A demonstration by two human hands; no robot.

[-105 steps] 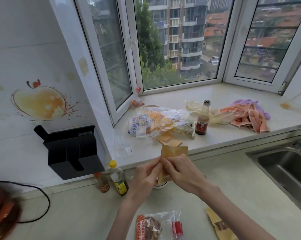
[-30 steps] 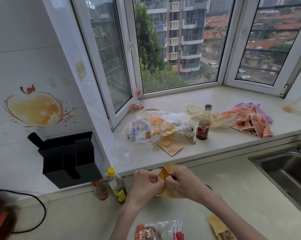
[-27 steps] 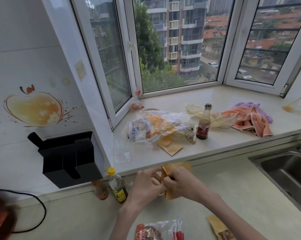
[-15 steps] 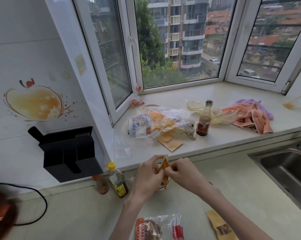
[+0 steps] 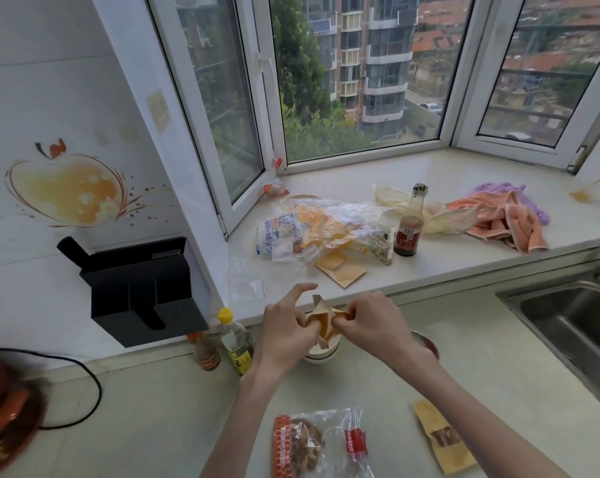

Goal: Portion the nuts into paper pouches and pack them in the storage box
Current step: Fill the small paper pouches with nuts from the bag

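Soft, even daylight enters through the white-framed bay window (image 5: 326,81) at the far side; shadows are faint, no harsh glare. Wide-angle distortion bends the frames outward. The dark reddish round object (image 5: 5,412) near left is blurred.

A tan pouch (image 5: 321,317), mouth pulled open, is held upright above a bowl. The nut bag (image 5: 317,443) lies on the worktop (image 5: 153,408) beside a filled pouch (image 5: 441,438).

Home kitchen, steel sink (image 5: 567,326), sauce bottles (image 5: 409,229), countertop (image 5: 498,367)
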